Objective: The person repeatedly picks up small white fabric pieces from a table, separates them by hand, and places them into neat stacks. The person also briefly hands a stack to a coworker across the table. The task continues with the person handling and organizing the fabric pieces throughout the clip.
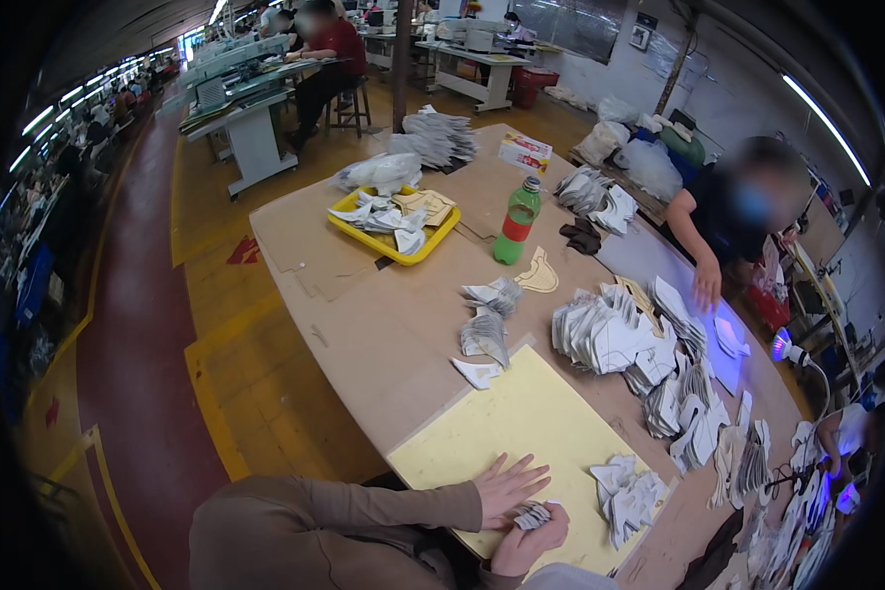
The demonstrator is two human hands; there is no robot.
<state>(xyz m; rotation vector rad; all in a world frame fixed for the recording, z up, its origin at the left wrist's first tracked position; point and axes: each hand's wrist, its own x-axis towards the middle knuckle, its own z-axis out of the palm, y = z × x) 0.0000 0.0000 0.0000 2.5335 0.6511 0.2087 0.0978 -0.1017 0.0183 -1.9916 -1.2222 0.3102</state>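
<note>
My right hand is closed around a small stack of grey and white cut pieces, low over a pale yellow sheet. My left hand lies just beside the stack, palm down with its fingers stretched out and apart. Whether its thumb side touches the stack I cannot tell. On the sheet's right part, near my right hand, sits a loose pile of white and grey cut pieces. A single white piece rests at the sheet's far left edge, below two short grey-white stacks.
Beyond the sheet stand a green bottle, a yellow tray of pieces and a cream template. Large stacks of white pieces line the right side. Across the table, a co-worker's hand reaches toward a lit white piece by a lamp.
</note>
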